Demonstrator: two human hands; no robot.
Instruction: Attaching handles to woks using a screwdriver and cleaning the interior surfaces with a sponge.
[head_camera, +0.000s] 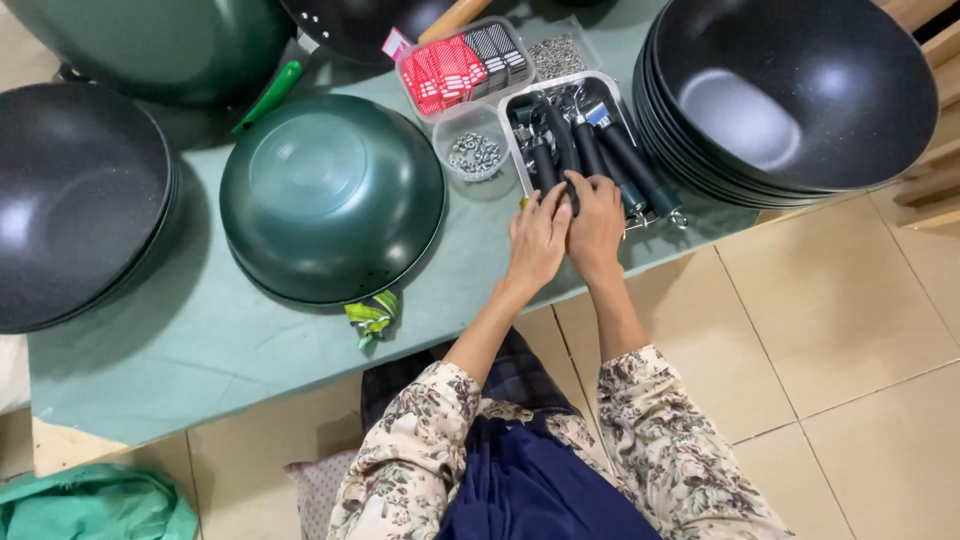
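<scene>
- Black pan handles (600, 160) in a clear tray (520, 150) are touched by the left hand (537, 240) and right hand (596, 225), fingers laid flat, nothing clasped.
- One handle is best singled out cleanly, the upturned green wok (330, 195) being kept undisturbed.

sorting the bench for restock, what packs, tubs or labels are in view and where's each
Clear tub of red and dark tags: table top centre, rectangular.
Small clear tub of metal screws: below it, squarish.
Clear bag of small metal parts: right of the tag tub.
Tray of black handles: under both hands, rectangular, pale.
</scene>
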